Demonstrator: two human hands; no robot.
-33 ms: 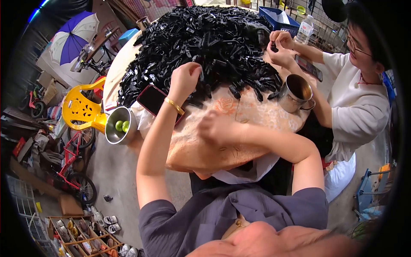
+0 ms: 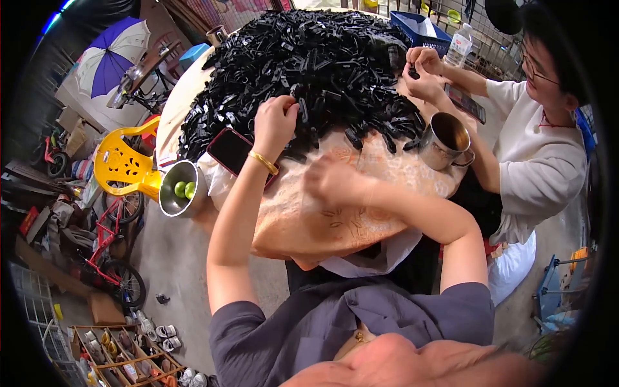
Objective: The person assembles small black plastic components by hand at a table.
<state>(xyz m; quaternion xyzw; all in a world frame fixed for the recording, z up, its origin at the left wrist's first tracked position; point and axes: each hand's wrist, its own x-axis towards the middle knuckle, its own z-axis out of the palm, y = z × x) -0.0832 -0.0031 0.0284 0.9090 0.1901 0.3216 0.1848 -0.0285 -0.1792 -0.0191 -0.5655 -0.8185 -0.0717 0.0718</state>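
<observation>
Cluttered room, grey floor [image 2: 171,258], and centre stage goes to a table [image 2: 296,235] under a peach-coloured patterned cloth, with a great heap of small black pieces [image 2: 303,58] sprawling from its far edge to around the middle! Right at the heap's near side, it's the left hand [image 2: 276,119], gold bangle [image 2: 263,162] at the wrist, fingers drawn together; dark pieces sit by the fingertips, but whether one is pinched, I can't tell. Nearer the table's front edge, over the cloth, the right hand [image 2: 330,182] is all blur, seemingly curled, and no telling whether it holds anything. Beside the left wrist lies a phone [image 2: 229,151], partly hidden by the forearm. By the table's left edge, a metal bowl [image 2: 177,171] with green fruits [image 2: 180,189] inside, a yellow chair [image 2: 122,161] next to it! Over to the right edge: a metal mug [image 2: 445,142] near the heap, and beyond it a co-worker's hands [image 2: 420,84], fingertips narrowed on a small dark piece [image 2: 413,72]. Far right edge: blue basket [image 2: 419,35], bottle [image 2: 459,46] beside it!
</observation>
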